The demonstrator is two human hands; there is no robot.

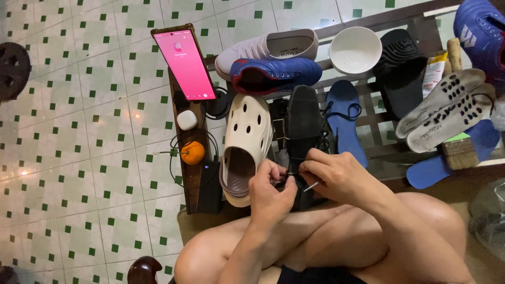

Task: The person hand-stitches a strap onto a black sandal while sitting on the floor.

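Hands meet on your black shoe [304,131]; left hand [269,192] pinches its edge; right hand [336,176] grips a thin needle [311,186]; cream clog [244,142] at nine o'clock.

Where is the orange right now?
In the head view, the orange sits left of centre on a narrow wooden plank, below a small white case and left of the cream clog.

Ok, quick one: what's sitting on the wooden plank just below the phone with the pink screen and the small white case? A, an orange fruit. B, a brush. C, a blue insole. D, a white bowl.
A: an orange lies on the plank below the phone and the white case, while the bowl, brush and blue insole are off to the right.
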